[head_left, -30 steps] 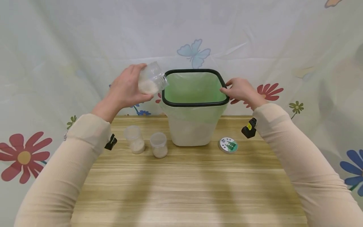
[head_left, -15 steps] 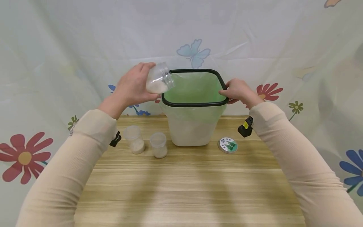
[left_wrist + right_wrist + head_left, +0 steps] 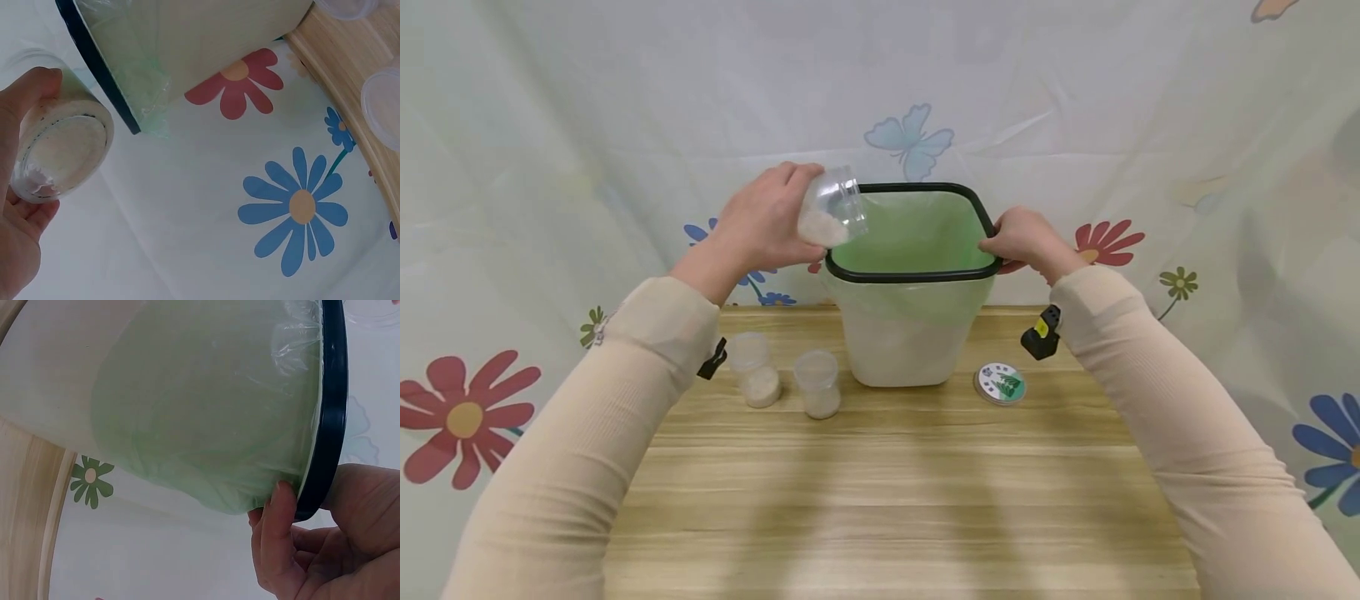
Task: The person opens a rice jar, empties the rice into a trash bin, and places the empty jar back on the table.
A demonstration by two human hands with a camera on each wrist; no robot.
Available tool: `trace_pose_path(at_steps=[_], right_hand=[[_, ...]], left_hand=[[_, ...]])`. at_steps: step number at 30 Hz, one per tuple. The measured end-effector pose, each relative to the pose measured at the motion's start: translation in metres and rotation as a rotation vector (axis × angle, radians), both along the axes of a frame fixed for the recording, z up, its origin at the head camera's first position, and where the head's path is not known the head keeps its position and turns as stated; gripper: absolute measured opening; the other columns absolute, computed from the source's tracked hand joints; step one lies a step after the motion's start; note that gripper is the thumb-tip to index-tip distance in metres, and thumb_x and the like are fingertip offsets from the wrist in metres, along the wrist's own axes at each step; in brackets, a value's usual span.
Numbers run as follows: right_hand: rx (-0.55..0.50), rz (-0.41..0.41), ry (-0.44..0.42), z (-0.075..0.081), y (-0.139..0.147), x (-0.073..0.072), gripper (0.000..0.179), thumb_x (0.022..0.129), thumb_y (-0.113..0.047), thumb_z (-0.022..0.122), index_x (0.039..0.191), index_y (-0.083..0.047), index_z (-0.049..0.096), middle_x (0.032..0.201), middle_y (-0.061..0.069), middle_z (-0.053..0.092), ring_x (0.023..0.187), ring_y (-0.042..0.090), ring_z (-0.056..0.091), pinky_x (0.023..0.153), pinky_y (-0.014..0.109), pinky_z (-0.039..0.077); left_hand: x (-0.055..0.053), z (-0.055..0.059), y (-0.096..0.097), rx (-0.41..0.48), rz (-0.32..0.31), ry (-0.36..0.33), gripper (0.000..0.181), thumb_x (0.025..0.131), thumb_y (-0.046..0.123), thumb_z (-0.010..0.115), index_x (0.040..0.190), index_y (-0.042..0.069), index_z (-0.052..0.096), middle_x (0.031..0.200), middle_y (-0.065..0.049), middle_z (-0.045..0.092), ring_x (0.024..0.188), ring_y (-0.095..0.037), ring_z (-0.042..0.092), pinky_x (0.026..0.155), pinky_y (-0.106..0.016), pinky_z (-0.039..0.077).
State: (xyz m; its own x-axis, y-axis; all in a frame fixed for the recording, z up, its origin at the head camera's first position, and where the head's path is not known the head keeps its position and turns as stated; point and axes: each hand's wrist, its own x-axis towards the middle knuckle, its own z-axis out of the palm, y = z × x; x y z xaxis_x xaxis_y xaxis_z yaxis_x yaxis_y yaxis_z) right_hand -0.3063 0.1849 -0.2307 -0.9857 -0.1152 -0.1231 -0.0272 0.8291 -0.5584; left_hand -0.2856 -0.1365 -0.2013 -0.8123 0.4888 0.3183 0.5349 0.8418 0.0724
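Observation:
My left hand (image 3: 771, 218) grips a clear plastic jar (image 3: 833, 208), tilted on its side with its mouth facing right over the bin's left rim. Pale, grain-like contents (image 3: 822, 228) lie along the jar's lower side; the left wrist view shows the jar's round base (image 3: 61, 156). A white trash bin (image 3: 904, 350) stands on the table, lined with a green plastic bag (image 3: 917, 229) under a black rim ring (image 3: 917, 276). With thumb and fingers my right hand (image 3: 1026, 239) holds the rim's right side, fingers against the bag outside in the right wrist view.
Two clear containers (image 3: 756, 371) with pale contents stand left of the bin on the wooden table (image 3: 895, 483). A round lid (image 3: 1001, 383) with a green and white print lies to its right. A flowered curtain (image 3: 715, 100) hangs behind.
My left hand has carried the tilted jar rightward, so its mouth now overlaps the bin's left rim. The right hand keeps its hold on the rim.

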Motion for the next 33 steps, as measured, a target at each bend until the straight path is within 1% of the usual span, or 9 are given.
trace_pose_path(at_steps=[3,10,15,20,27,33], right_hand=[[0.015,0.007,0.002,0.001,-0.001,0.001,0.031,0.086,-0.013,0.051,0.097,0.015,0.058,0.076,0.012,0.06,0.049,0.008,0.06,0.055,0.025,0.055],[0.028,-0.001,-0.006,0.003,-0.002,0.003,0.028,0.087,-0.011,0.05,0.097,0.014,0.057,0.076,0.013,0.058,0.05,0.009,0.061,0.058,0.027,0.055],[0.027,0.0,-0.026,0.002,-0.001,0.003,0.03,0.088,-0.011,0.049,0.1,0.015,0.056,0.076,0.012,0.056,0.05,0.008,0.06,0.055,0.024,0.054],[0.028,-0.002,-0.027,0.002,0.0,0.004,0.028,0.087,-0.01,0.049,0.097,0.014,0.055,0.073,0.01,0.055,0.05,0.008,0.06,0.054,0.023,0.054],[0.03,-0.007,-0.016,0.004,-0.001,0.006,0.024,0.086,-0.009,0.048,0.094,0.012,0.056,0.076,0.012,0.056,0.051,0.009,0.061,0.056,0.025,0.055],[0.028,-0.003,-0.021,0.003,-0.002,0.005,0.026,0.086,-0.01,0.048,0.097,0.013,0.056,0.077,0.012,0.057,0.052,0.009,0.061,0.06,0.027,0.055]], left_hand=[[-0.001,0.001,0.003,-0.018,-0.006,0.008,0.087,0.068,0.029,0.073,0.139,0.007,0.029,0.129,-0.016,0.044,0.112,-0.031,0.044,0.088,-0.047,0.045],[-0.003,0.001,0.011,-0.075,-0.023,0.011,0.087,0.064,0.024,0.073,0.138,0.006,0.03,0.128,-0.016,0.045,0.109,-0.031,0.045,0.088,-0.045,0.045],[-0.003,0.001,0.016,-0.117,-0.029,0.004,0.088,0.065,0.025,0.073,0.139,0.005,0.029,0.129,-0.016,0.044,0.111,-0.031,0.044,0.092,-0.045,0.043],[-0.004,0.003,0.017,-0.134,-0.032,0.013,0.088,0.067,0.026,0.074,0.139,0.004,0.029,0.129,-0.017,0.043,0.112,-0.032,0.044,0.093,-0.045,0.042],[-0.005,0.008,0.017,-0.17,-0.045,0.051,0.088,0.068,0.027,0.076,0.139,0.002,0.03,0.129,-0.019,0.044,0.113,-0.035,0.044,0.096,-0.046,0.04],[-0.005,0.01,0.016,-0.196,-0.046,0.053,0.089,0.067,0.025,0.077,0.139,0.002,0.03,0.13,-0.02,0.043,0.115,-0.036,0.043,0.099,-0.047,0.038]])
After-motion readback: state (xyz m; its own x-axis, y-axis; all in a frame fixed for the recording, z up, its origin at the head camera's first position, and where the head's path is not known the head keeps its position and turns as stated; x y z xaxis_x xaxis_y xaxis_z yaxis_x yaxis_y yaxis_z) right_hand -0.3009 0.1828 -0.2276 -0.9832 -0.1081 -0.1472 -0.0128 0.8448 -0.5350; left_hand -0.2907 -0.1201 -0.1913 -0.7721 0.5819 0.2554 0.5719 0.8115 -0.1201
